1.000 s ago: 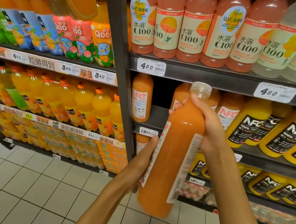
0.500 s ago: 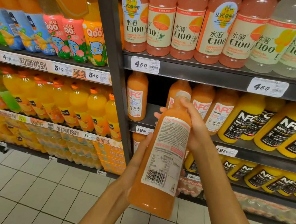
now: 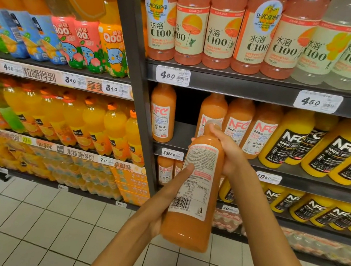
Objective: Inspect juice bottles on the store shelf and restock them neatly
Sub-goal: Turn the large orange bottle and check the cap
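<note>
I hold an orange NFC juice bottle [image 3: 195, 195] upright in front of the shelf, its back label with the barcode turned toward me. My right hand [image 3: 227, 151] grips the bottle's neck and shoulder just below the cap. My left hand [image 3: 165, 202] holds the lower body from the left, its thumb lying on the label. On the middle shelf [image 3: 179, 133] behind it a single orange NFC bottle [image 3: 162, 114] stands at the left, then a gap, then three more orange NFC bottles [image 3: 238, 124].
Yellow NFC bottles with black labels [image 3: 318, 145] fill the shelf's right side. Pink C100 bottles [image 3: 209, 24] line the shelf above, with price tags [image 3: 172, 76] on the edge. Left bay holds Qoo bottles [image 3: 85, 44] and orange drinks [image 3: 70, 117]. White tiled floor [image 3: 19, 223] lies below.
The bottle has been turned from tilted with its side facing me to upright with the barcode label toward me. My left thumb has moved onto the label.
</note>
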Tool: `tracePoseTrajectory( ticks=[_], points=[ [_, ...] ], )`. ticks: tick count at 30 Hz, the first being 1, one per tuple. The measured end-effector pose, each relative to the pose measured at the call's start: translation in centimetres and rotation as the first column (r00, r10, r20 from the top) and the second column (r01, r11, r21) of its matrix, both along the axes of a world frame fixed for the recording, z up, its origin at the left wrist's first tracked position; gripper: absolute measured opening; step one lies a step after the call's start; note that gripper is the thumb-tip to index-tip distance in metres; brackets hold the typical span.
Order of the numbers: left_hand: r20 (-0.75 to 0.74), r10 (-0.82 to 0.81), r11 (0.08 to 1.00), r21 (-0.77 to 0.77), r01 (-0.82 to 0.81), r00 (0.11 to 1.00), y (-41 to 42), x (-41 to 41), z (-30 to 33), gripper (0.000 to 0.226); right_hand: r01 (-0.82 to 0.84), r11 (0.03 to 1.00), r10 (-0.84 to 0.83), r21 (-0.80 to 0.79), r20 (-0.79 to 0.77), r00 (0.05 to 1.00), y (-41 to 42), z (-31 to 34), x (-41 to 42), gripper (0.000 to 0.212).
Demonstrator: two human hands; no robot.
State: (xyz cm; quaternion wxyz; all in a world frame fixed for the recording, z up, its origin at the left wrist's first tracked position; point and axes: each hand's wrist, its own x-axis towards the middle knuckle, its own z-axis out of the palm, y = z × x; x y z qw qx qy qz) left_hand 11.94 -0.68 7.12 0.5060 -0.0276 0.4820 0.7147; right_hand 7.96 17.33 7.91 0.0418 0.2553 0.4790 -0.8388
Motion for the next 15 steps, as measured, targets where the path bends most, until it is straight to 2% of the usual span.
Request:
tracePoseTrajectory(
  ticks=[3,5,8,10,12,15],
  points=[
    [0.1,0.056,0.998,0.033,-0.059,0.993,0.1,0.0,-0.4,0.067,0.005,0.999,-0.005,-0.042,-0.005,1.0,-0.2,-0.5,0.6,0.042],
    [0.162,0.092,0.991,0.076,-0.106,0.982,0.1,-0.1,-0.3,0.062,-0.005,1.0,0.005,-0.013,0.028,1.0,-0.7,-1.3,1.0,0.047],
    [0.273,0.092,0.979,0.153,-0.138,0.958,-0.1,-0.1,0.2,0.051,0.012,1.0,-0.011,-0.01,0.094,0.996,-2.3,-1.9,1.9,0.035],
    [0.326,0.063,0.978,0.168,-0.123,0.943,-0.3,-0.2,0.3,0.061,0.017,0.999,-0.012,-0.046,0.108,0.994,-3.3,-1.9,3.0,0.025],
    [0.328,0.044,0.984,0.15,-0.099,0.944,-0.5,-0.2,0.2,0.061,0.039,0.996,-0.033,-0.082,0.08,0.996,-3.5,-2.6,4.3,0.036],
    [0.305,0.062,0.988,0.12,-0.102,0.95,-0.7,-0.3,0.0,0.057,0.093,0.994,-0.092,-0.052,0.032,0.995,-3.9,-2.6,4.7,0.03]
  ],
)
